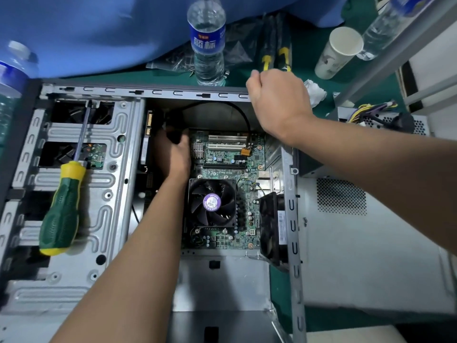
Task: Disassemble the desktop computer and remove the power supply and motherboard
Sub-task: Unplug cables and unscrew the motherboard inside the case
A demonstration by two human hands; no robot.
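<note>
We look down into the open computer case, lying on its side on a green mat, its drive cage filling the left half. The pale side panel lies flat to the right. The motherboard sits in the case floor, with its black CPU cooler fan near the middle and a rear case fan standing at its right edge. The power supply rests outside the case at upper right, its coloured wires showing. A green-and-yellow screwdriver lies on the drive cage. Our left hand reaches deep beside the board's upper left corner, fingers curled around a dark part (we cannot tell what). Our right hand hovers over the case's top rail, fingers curled; whether it holds anything is hidden. A water bottle and paper cup stand behind.
</note>
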